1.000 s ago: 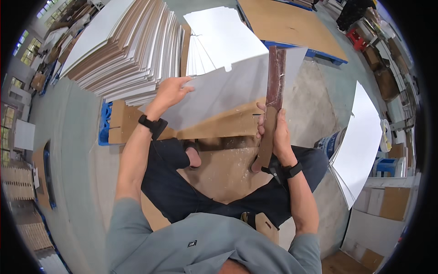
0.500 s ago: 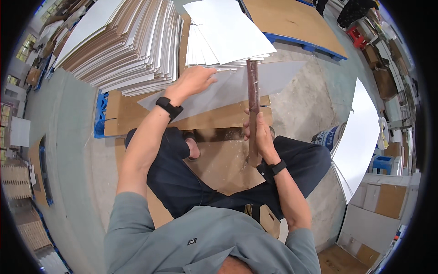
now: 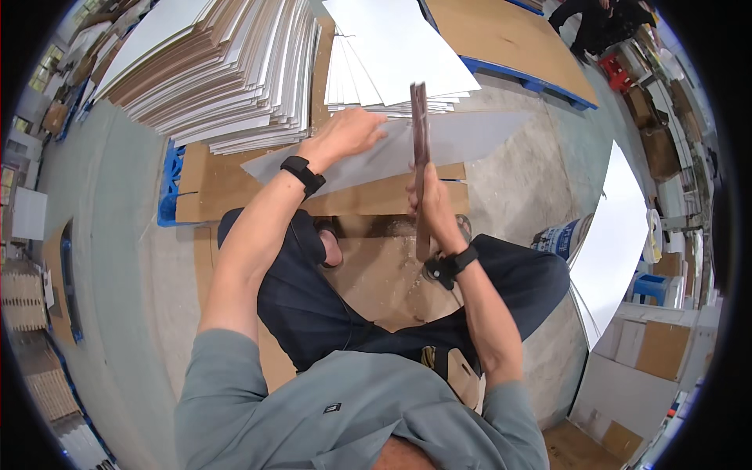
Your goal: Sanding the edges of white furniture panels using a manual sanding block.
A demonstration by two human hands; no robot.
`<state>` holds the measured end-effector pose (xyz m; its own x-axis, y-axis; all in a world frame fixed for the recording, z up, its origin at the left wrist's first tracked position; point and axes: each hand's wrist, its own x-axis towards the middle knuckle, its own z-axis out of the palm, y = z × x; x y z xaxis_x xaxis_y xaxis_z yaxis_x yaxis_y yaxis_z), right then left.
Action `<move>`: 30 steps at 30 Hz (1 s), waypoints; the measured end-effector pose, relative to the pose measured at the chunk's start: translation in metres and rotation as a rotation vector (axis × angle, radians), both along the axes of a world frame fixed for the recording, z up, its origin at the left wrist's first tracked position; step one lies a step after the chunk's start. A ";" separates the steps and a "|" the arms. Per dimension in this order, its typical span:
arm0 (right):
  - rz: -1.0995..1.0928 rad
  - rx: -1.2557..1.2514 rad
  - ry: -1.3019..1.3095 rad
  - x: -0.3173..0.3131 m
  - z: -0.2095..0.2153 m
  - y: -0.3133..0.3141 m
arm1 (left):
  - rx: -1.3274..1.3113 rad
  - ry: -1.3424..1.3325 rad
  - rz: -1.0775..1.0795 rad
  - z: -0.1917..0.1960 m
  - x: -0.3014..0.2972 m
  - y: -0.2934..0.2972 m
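A thin pale grey board (image 3: 474, 135) is held slanted in front of me, its long upper edge running left to right. My left hand (image 3: 348, 135) grips that upper edge near the middle, fingers over the far side. My right hand (image 3: 433, 202) is closed round a long, narrow brown bar (image 3: 421, 133), possibly a sanding block. The bar stands nearly upright, seen almost edge-on, and crosses in front of the board. From this angle I cannot tell whether it touches the edge. Pale dust lies on the brown cardboard (image 3: 376, 294) between my legs.
A tall pile of white and brown boards (image 3: 235, 78) rises at far left, beside fanned white boards (image 3: 392, 55). Brown cardboard on a blue pallet (image 3: 509, 47) lies beyond. At right, white sheets (image 3: 615, 243) lean by a bucket (image 3: 558, 237). Another person (image 3: 603, 19) is at the far right.
My right hand and the bar have moved away from me and slightly left, and the bar has turned more edge-on. My left hand has shifted a little right with the board.
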<state>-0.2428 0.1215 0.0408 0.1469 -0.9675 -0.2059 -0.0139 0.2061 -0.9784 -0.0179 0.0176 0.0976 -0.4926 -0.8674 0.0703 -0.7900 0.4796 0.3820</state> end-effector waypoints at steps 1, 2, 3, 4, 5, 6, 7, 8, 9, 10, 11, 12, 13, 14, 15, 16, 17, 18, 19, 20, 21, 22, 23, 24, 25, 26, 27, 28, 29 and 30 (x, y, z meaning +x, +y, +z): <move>-0.028 -0.072 0.016 -0.002 0.009 -0.008 | -0.015 -0.002 0.001 -0.001 0.000 0.000; -0.014 -0.047 0.021 -0.006 0.017 -0.010 | -0.051 0.020 -0.008 -0.002 0.000 0.000; -0.036 -0.074 0.003 -0.009 0.024 -0.010 | -0.030 0.004 0.000 -0.003 0.000 0.000; -0.032 -0.181 -0.044 -0.011 0.029 -0.010 | -0.053 0.034 -0.012 -0.004 0.001 -0.001; -0.050 -0.102 -0.006 -0.011 0.030 -0.005 | -0.095 0.076 -0.017 -0.005 0.002 0.000; -0.024 -0.066 0.004 -0.013 0.030 0.004 | -0.074 0.069 -0.013 -0.005 0.003 -0.001; 0.010 -0.101 -0.014 -0.015 0.027 0.014 | -0.088 0.073 -0.016 -0.005 0.004 -0.001; -0.014 -0.062 -0.014 -0.010 0.019 0.022 | -0.114 0.083 -0.011 -0.005 0.003 -0.001; -0.036 -0.045 -0.016 -0.005 0.010 0.030 | -0.101 0.082 -0.018 -0.005 0.003 -0.001; -0.030 -0.014 0.006 0.001 0.000 0.036 | -0.060 0.053 -0.003 -0.005 0.003 -0.001; -0.055 -0.020 0.024 0.004 -0.009 0.039 | -0.057 0.054 0.005 -0.005 0.003 -0.001; -0.033 -0.022 0.015 0.003 -0.014 0.036 | -0.018 0.026 0.011 -0.005 0.002 0.000; -0.031 0.024 0.126 0.000 -0.017 0.032 | -0.036 0.037 0.005 -0.007 0.002 0.001; -0.062 0.079 0.263 -0.003 -0.018 0.027 | -0.074 0.063 0.001 -0.008 0.002 0.001; -0.094 -0.001 0.188 -0.006 -0.016 0.018 | -0.051 0.055 0.000 -0.009 0.002 0.002; -0.045 -0.032 0.234 -0.012 -0.011 0.011 | -0.048 0.055 0.008 -0.010 0.002 0.001; -0.032 -0.159 0.255 -0.017 -0.004 0.007 | -0.080 0.079 0.016 -0.011 0.002 0.001; -0.019 -0.096 0.282 -0.020 0.001 0.008 | -0.047 0.061 0.018 -0.012 0.003 0.000; -0.022 -0.086 0.239 -0.022 0.006 0.009 | -0.073 0.062 -0.001 -0.013 0.003 -0.001; -0.024 -0.133 0.171 -0.022 0.010 0.012 | -0.116 0.073 -0.012 -0.013 0.004 -0.002; -0.025 -0.084 0.202 -0.021 0.011 0.016 | -0.106 0.069 -0.019 -0.013 0.005 -0.003; -0.039 -0.022 0.168 -0.018 0.008 0.025 | -0.099 0.087 -0.017 -0.013 0.005 -0.004; -0.056 -0.013 0.113 -0.015 0.004 0.033 | -0.101 0.121 -0.016 -0.012 0.005 -0.003; -0.063 0.050 0.125 -0.011 -0.002 0.038 | -0.088 0.100 -0.013 -0.012 0.006 -0.003; -0.026 0.039 0.123 -0.007 -0.010 0.043 | -0.073 0.083 -0.006 -0.011 0.006 -0.002; -0.021 0.085 0.135 -0.005 -0.016 0.042 | -0.097 0.103 -0.006 -0.011 0.005 -0.002; -0.024 0.087 0.142 -0.004 -0.020 0.040 | -0.052 0.059 -0.001 -0.011 0.005 -0.001; -0.022 0.089 0.139 -0.006 -0.021 0.032 | -0.060 0.075 -0.010 -0.011 0.004 0.000; -0.049 -0.238 0.390 -0.010 -0.019 0.017 | -0.090 0.106 -0.013 -0.012 0.003 0.000; -0.108 -0.526 0.630 -0.012 -0.014 0.002 | -0.062 0.085 -0.017 -0.012 0.002 -0.002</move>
